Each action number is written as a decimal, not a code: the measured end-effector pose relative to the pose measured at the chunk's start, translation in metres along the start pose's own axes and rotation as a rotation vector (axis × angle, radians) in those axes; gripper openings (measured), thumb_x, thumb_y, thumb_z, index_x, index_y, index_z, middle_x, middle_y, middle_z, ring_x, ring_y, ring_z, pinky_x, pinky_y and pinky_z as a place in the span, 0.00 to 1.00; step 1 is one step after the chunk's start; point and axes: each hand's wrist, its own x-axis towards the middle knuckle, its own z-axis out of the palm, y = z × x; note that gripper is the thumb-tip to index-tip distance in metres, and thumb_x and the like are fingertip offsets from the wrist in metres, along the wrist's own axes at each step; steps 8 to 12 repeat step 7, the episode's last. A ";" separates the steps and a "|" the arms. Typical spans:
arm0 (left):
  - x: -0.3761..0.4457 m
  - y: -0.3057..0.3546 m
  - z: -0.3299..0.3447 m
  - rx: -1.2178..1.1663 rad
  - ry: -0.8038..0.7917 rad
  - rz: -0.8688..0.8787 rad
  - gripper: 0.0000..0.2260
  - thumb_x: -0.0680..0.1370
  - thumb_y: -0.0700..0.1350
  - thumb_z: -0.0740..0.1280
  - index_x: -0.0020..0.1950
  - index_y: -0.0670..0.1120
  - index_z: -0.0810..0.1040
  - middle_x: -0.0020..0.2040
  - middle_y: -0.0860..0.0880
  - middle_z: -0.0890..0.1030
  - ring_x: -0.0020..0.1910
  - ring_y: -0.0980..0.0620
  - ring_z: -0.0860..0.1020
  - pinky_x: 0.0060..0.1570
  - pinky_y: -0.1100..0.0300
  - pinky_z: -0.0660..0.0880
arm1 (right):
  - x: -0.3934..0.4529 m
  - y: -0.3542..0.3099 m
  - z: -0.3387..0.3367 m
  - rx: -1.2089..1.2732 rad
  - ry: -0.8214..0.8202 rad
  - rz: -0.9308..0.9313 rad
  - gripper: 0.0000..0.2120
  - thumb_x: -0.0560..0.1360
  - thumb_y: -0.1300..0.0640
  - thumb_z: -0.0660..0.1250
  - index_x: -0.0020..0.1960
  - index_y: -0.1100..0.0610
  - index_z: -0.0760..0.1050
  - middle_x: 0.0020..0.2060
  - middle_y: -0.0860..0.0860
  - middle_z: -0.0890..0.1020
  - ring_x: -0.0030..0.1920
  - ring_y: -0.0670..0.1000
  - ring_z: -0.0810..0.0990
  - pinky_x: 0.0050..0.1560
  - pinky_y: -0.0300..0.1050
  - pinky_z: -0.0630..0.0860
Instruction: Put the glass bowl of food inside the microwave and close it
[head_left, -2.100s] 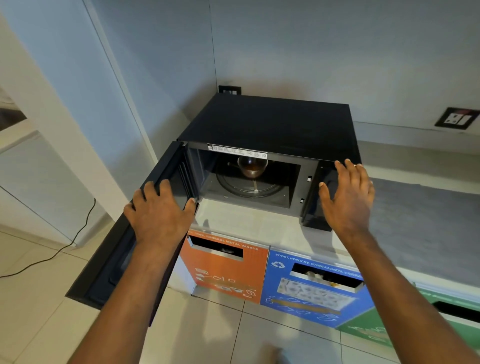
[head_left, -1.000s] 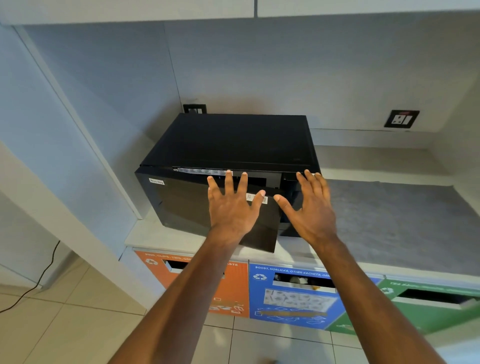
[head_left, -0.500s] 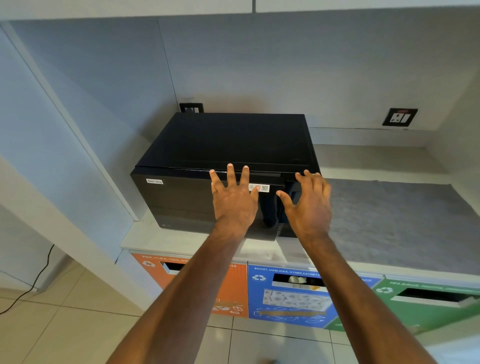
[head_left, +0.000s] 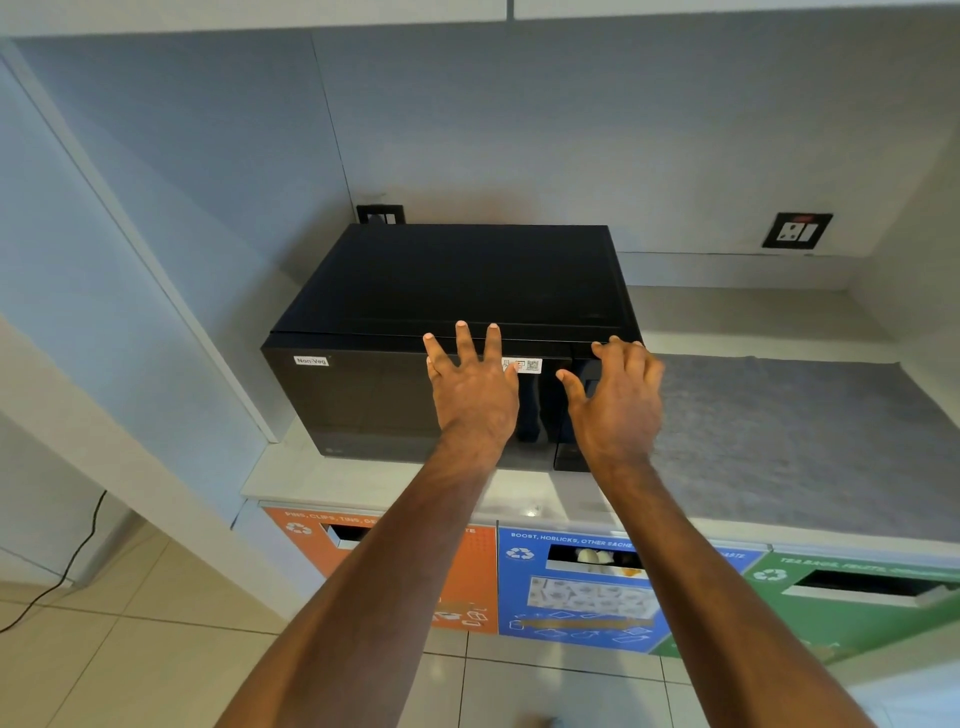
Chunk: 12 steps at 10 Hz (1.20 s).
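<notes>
Both hands, left (head_left: 475, 395) and right (head_left: 615, 402), spread flat against the microwave (head_left: 457, 291).

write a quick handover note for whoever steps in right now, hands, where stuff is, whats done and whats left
Left hand: open, fingers spread, flat on the microwave door.
Right hand: open, at the control panel side, holding nothing.
Microwave: on the counter, door looks shut flush.
Glass bowl: not visible; presumably inside.
Done: door closed.
Left: confirm the latch caught, take the hands away.
</notes>
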 end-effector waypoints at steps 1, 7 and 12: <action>0.000 0.000 0.000 0.008 -0.011 0.002 0.30 0.86 0.60 0.49 0.85 0.52 0.43 0.85 0.39 0.47 0.82 0.30 0.48 0.80 0.36 0.46 | 0.000 0.000 0.000 -0.007 0.008 -0.007 0.31 0.75 0.36 0.69 0.72 0.51 0.71 0.70 0.54 0.75 0.71 0.57 0.71 0.63 0.55 0.79; -0.054 -0.021 0.039 -0.186 0.197 0.311 0.37 0.82 0.60 0.57 0.85 0.48 0.45 0.86 0.45 0.43 0.85 0.44 0.43 0.81 0.38 0.45 | -0.036 0.041 -0.013 -0.064 -0.047 -0.256 0.37 0.82 0.38 0.56 0.84 0.55 0.51 0.84 0.54 0.56 0.84 0.57 0.51 0.81 0.54 0.55; -0.054 -0.021 0.039 -0.186 0.197 0.311 0.37 0.82 0.60 0.57 0.85 0.48 0.45 0.86 0.45 0.43 0.85 0.44 0.43 0.81 0.38 0.45 | -0.036 0.041 -0.013 -0.064 -0.047 -0.256 0.37 0.82 0.38 0.56 0.84 0.55 0.51 0.84 0.54 0.56 0.84 0.57 0.51 0.81 0.54 0.55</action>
